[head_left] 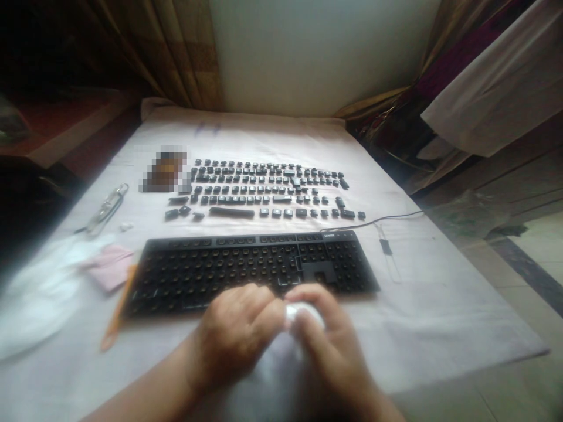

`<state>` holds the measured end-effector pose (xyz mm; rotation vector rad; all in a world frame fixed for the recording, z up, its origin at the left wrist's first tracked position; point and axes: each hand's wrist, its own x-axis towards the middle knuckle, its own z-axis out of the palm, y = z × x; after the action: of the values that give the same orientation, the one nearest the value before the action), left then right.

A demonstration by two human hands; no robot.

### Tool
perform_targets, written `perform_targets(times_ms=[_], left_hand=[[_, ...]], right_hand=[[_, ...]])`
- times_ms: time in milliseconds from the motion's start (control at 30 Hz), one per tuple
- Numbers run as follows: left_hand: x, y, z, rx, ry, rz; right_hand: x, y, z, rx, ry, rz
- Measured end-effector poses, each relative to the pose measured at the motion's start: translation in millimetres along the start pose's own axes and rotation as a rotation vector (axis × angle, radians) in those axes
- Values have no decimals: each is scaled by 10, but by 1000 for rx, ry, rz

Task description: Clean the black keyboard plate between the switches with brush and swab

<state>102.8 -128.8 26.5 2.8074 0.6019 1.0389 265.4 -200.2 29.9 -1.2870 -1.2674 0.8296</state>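
Note:
In front of the keyboard, my two hands meet at the near side of the table. My right hand is closed around a small white wad, its thumb pressed on it. My left hand is curled shut against the same spot; whatever its fingers hold is hidden. Just beyond lies a black keyboard with its keycaps off and the key sockets bare. Behind it, the loose black keycaps are laid out in rows, with the long space bar among them.
Left of the keyboard lie an orange-handled tool, a pink cloth and a white soft heap. Farther left is a clear slim tool. A wire keycap puller and the keyboard cable are at right.

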Motion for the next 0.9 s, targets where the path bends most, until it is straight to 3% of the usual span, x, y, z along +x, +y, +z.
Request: perform_targets(times_ms=[133,267,500,667,900], left_hand=[[15,35,-52,-63,28,-23],[60,89,-67,-327,36,-139],[135,156,-38,-833,-136,-661],[186,157,-45,-1044,-211,-871],[292,92,41,-1076,-276,-867]], right_hand=[[-58,-18,23,-43,-40,-63],[-42,-29,11,-198,-10,-212],[126,-12,-81,-436,-47,-560],[241,-71,-161,-426,-60,-549],[372,-82,-333,-394,-109,-481]])
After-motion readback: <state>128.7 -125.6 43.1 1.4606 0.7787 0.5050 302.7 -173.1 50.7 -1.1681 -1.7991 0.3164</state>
